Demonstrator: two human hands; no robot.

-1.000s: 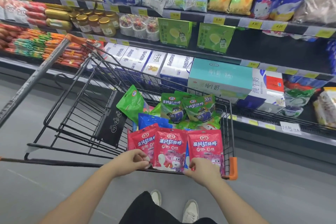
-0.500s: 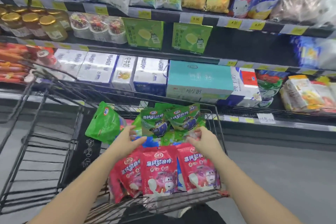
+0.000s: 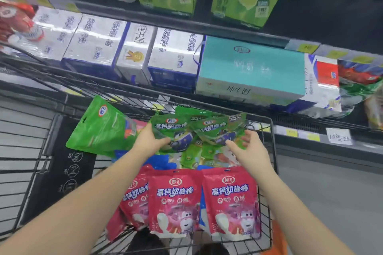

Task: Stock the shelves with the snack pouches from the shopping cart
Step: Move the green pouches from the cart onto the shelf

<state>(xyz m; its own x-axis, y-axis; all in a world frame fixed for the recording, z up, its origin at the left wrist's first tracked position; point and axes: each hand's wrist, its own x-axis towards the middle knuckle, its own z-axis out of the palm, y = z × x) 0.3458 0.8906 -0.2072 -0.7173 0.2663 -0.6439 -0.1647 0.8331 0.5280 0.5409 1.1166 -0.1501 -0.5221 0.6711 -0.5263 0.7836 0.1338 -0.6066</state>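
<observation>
**Operator:** What has changed over the last second?

**Technician:** Both hands have left the cart's near edge and reached forward to the green pouches. The camera has also closed in.

**Operator:** State of each grip?

**Technician:** The left grip (image 3: 152, 143) pinches the lower edge of the left green pouch (image 3: 172, 129), thumb on top. The right grip (image 3: 248, 151) is spread, with its thumb just beside the right green pouch (image 3: 219, 130). Contact appears likely, but blur prevents confirmation. Both pouches lie in the shopping cart (image 3: 273, 141), beyond the red pouches (image 3: 174, 201).

**Operator:** Procedure?

**Technician:** Close the right grip on the pouch edge before lifting. Raise both pouches together, clear of the cart's far rim, with the printed faces kept forward.

**Operator:** Limits of view?

**Technician:** The target shelf slot cannot be identified. The pouches beneath the green pair are mostly covered, and the left fingers are hidden under the pouch
</observation>
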